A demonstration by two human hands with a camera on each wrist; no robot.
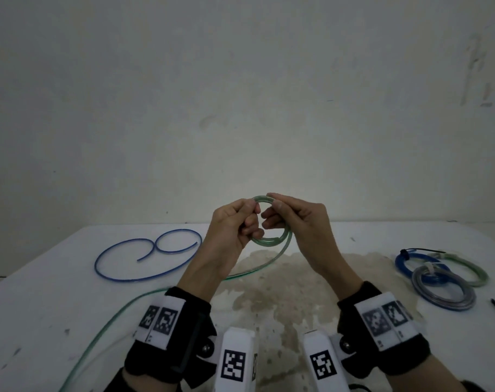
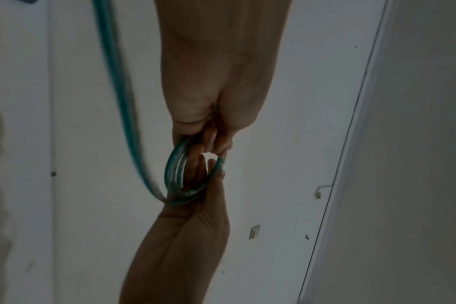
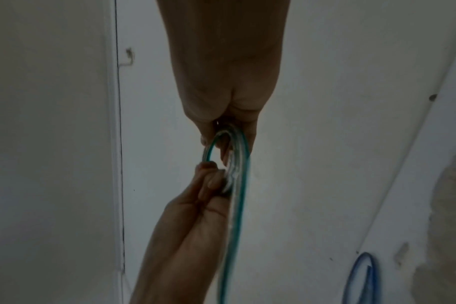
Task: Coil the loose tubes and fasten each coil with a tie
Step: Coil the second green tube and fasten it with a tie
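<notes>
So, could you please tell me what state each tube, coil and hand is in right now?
Green tube: partly coiled, held above the table, tail trailing loose.
Left hand: grips the coil's left side.
Right hand: pinches the coil's top right.
Blue tube: loose, uncoiled on the table.
Blue coil, green coil, grey coil: coiled and tied.

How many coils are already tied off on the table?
3, clustered at the table's right: a blue coil, a green coil behind it, and a grey coil in front, overlapping both. Nothing seems hidden.
</notes>
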